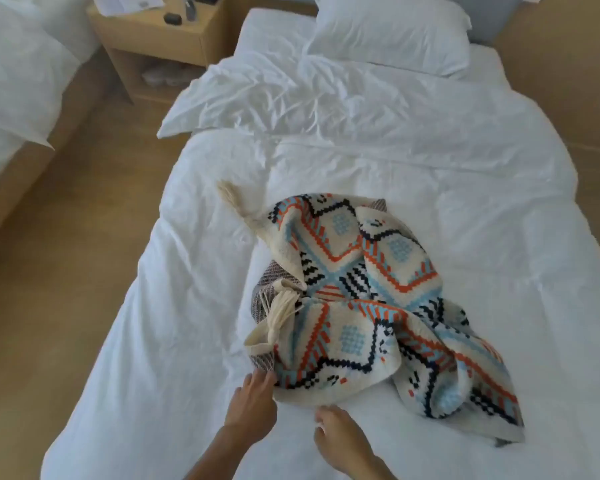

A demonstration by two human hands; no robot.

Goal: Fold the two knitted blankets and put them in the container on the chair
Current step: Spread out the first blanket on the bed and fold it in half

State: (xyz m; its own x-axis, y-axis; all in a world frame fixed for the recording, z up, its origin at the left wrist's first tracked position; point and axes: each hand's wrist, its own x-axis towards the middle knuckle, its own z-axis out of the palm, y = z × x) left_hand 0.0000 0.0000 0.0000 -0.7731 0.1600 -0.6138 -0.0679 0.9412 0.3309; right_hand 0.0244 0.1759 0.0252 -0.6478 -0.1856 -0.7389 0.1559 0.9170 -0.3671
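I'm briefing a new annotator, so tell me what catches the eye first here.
A crumpled patterned blanket with cream tassels lies on the near half of the white bed, a grey blanket peeking out beneath it. The left hand and right hand reach for its near edge.

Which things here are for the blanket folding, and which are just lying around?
For the job: patterned blanket, crumpled; grey blanket peeking out under it; left hand and right hand at its near edge. Container and chair: not in view.
Just lying about: pillow; white bedding; bedside table with small dark things on it; second bed.
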